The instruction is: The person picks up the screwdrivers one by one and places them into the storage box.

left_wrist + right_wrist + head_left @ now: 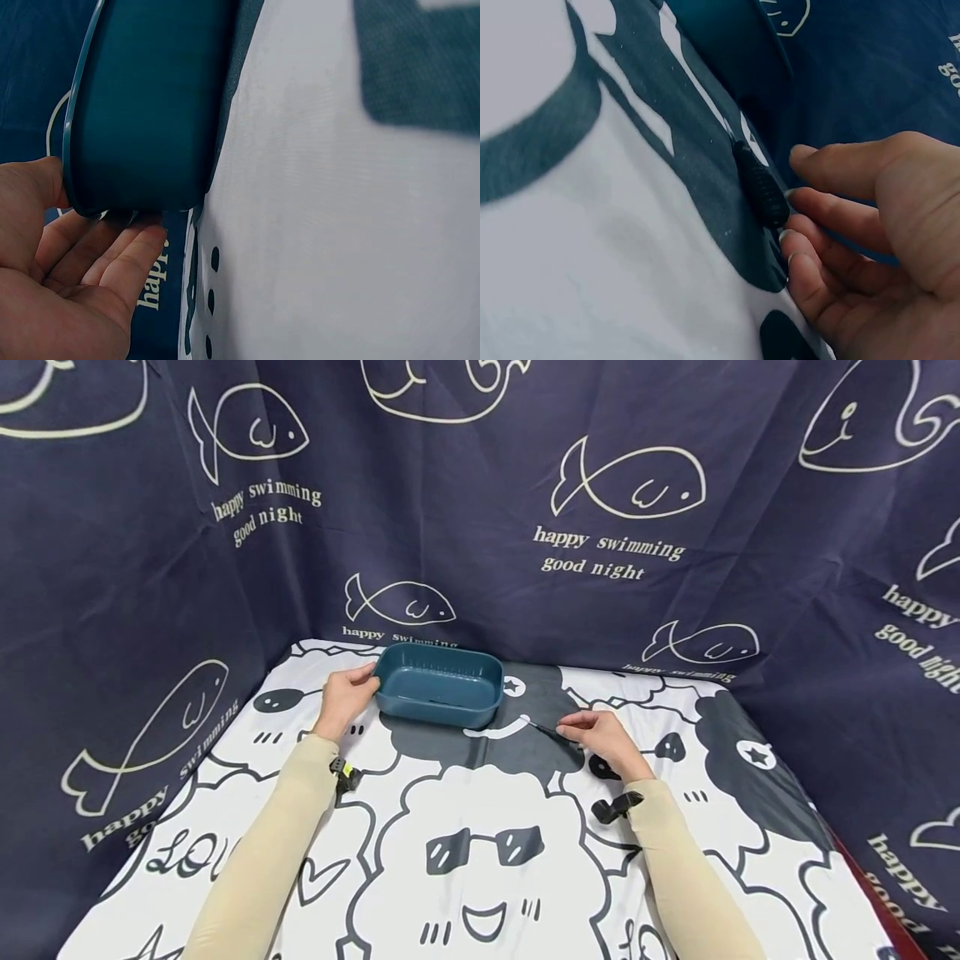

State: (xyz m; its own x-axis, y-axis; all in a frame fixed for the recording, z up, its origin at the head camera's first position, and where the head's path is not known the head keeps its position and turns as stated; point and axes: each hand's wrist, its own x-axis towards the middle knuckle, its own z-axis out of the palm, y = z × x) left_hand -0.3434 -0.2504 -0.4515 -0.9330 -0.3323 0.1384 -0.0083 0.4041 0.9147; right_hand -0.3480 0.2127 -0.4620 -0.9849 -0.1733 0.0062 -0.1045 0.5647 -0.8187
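Observation:
A dark teal rectangular plastic basin (438, 714) stands toward the back of the patterned cloth. At its left end my left hand (347, 697) grips it. In the left wrist view the thumb (51, 180) is at the rim and the fingers are bent against the end of the basin (150, 105). To the right of the basin lies a small screwdriver (761, 184) with a black ribbed handle and a thin metal shaft. My right hand (600, 739) is beside its handle, fingertips close to it and the thumb held apart. Whether the fingertips touch it is unclear.
The tabletop cloth (480, 802) is white with dark cartoon sheep and some folds. A navy curtain (480, 510) with fish drawings hangs close behind and on both sides. Black wrist straps (617, 807) sit on both sleeves.

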